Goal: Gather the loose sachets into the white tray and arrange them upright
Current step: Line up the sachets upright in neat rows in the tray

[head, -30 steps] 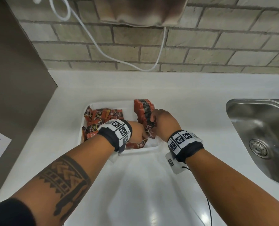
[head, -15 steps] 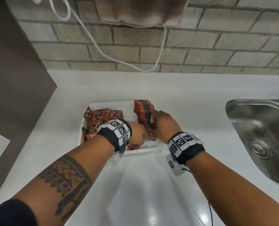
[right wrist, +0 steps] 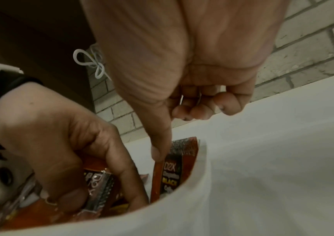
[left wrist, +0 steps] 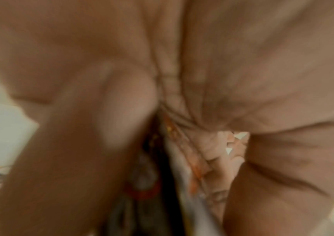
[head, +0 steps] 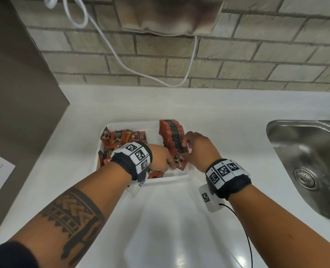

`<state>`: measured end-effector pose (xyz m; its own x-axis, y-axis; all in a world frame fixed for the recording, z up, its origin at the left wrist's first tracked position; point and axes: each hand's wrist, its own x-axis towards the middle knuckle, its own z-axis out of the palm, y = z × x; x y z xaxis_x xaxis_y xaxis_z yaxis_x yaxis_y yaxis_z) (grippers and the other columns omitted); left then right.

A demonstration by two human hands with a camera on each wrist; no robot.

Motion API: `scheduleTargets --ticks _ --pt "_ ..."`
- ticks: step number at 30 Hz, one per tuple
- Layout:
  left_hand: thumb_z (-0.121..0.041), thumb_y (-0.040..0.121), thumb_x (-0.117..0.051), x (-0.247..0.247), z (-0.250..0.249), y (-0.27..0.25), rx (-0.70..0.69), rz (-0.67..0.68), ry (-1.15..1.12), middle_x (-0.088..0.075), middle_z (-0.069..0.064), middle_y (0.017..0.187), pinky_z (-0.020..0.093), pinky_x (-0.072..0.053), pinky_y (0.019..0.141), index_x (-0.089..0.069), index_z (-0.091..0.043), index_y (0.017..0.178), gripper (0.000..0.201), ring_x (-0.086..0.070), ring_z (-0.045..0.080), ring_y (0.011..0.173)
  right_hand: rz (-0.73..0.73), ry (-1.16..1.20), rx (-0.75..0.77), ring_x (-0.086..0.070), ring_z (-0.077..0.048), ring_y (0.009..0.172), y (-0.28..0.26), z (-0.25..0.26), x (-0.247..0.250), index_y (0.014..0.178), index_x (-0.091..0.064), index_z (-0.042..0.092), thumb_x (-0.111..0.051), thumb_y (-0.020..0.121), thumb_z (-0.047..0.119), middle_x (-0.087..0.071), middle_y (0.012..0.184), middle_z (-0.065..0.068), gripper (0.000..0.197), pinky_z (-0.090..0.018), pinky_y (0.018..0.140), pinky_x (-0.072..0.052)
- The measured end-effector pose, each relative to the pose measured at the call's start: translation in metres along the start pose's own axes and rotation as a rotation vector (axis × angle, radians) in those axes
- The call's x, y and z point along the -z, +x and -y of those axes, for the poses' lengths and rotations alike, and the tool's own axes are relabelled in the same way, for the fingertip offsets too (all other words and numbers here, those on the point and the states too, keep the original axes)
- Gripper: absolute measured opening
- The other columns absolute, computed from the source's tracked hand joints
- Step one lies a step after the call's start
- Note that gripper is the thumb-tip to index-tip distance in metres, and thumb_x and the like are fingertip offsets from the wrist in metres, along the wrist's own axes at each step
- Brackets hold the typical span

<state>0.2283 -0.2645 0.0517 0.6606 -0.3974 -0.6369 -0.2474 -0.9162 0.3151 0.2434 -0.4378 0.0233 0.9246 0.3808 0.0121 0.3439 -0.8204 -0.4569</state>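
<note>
Reaching into the white tray [head: 181, 177] at the counter's centre, both hands work among the sachets. The left hand [head: 160, 158] curls its fingers around a loose sachet [right wrist: 98, 188] at the tray's 6 o'clock edge. The right hand [head: 198, 149] has most fingers curled, its thumb [right wrist: 159, 148] pressing the nearest packet of the upright row of sachets [head: 172, 135], which runs along the tray's 3 o'clock side. Loose sachets [head: 119, 139] lie jumbled toward 9 o'clock. A steel sink [head: 305, 163] sits at the counter's 3 o'clock.
</note>
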Motion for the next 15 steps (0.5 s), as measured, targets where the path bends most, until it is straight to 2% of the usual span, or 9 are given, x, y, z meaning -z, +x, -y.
scheduleTargets --ticks 2,4,6,8,10,12,15 --pt "-0.011 0.091 -0.054 0.002 0.010 -0.004 0.004 -0.037 -0.070 -0.064 -0.007 0.122 0.020 -0.048 0.070 -0.058 -0.034 0.133 0.048 -0.057 0.006 0.077 -0.054 0.073 0.007 -0.053 -0.014 0.075 -0.004 0.000 0.005 0.091 -0.057 0.022 -0.079 0.079 0.018 -0.057 0.088 0.003 0.025 -0.021 0.064 -0.039" --pt "-0.008 0.086 -0.060 0.003 0.021 -0.009 0.002 -0.074 -0.231 -0.066 0.000 0.108 0.029 -0.050 0.060 -0.053 -0.039 0.125 0.050 -0.060 0.013 0.070 -0.069 0.186 -0.010 -0.054 -0.011 0.072 -0.009 0.003 0.012 0.091 -0.060 0.020 -0.079 0.081 0.020 -0.061 0.085 0.004 0.022 -0.014 0.062 -0.040" --pt "-0.007 0.086 -0.067 0.002 0.030 -0.014 -0.032 -0.166 -0.416 -0.065 0.004 0.101 0.029 -0.051 0.053 -0.046 -0.038 0.123 0.052 -0.062 0.016 0.063 -0.025 0.312 -0.041 -0.060 -0.009 0.075 -0.012 0.010 0.018 0.094 -0.063 0.018 -0.080 0.081 0.025 -0.066 0.085 0.004 0.023 -0.007 0.062 -0.043" --pt "-0.013 0.090 -0.070 0.001 0.034 -0.015 -0.069 -0.291 -0.554 -0.062 0.004 0.096 0.027 -0.053 0.052 -0.041 -0.029 0.127 0.050 -0.064 0.014 0.062 0.055 0.398 -0.072 -0.065 -0.008 0.079 -0.012 0.018 0.020 0.099 -0.063 0.018 -0.081 0.081 0.028 -0.069 0.086 0.005 0.027 -0.004 0.062 -0.044" --pt "-0.013 0.090 -0.072 0.000 0.034 -0.014 -0.122 -0.384 -0.696 -0.060 0.009 0.094 0.033 -0.057 0.055 -0.039 -0.024 0.127 0.050 -0.064 0.016 0.064 0.094 0.456 -0.089 -0.068 -0.010 0.079 -0.011 0.022 0.021 0.099 -0.063 0.020 -0.079 0.083 0.022 -0.072 0.086 0.002 0.023 -0.008 0.062 -0.047" --pt "-0.011 0.088 -0.074 -0.003 0.037 -0.012 -0.166 -0.426 -0.800 -0.057 0.009 0.094 0.043 -0.059 0.061 -0.038 -0.023 0.128 0.055 -0.064 0.018 0.068 0.062 0.503 -0.109 -0.070 -0.013 0.078 -0.008 0.022 0.023 0.095 -0.063 0.022 -0.075 0.086 0.014 -0.074 0.083 -0.003 0.017 -0.017 0.064 -0.049" --pt "-0.009 0.086 -0.077 -0.004 0.036 -0.013 -0.184 -0.447 -0.840 -0.057 0.010 0.102 0.043 -0.060 0.063 -0.039 -0.023 0.131 0.060 -0.066 0.019 0.078 0.045 0.522 -0.131 -0.069 -0.012 0.078 -0.004 0.019 0.027 0.095 -0.065 0.023 -0.077 0.085 0.016 -0.074 0.085 -0.003 0.017 -0.019 0.065 -0.050"
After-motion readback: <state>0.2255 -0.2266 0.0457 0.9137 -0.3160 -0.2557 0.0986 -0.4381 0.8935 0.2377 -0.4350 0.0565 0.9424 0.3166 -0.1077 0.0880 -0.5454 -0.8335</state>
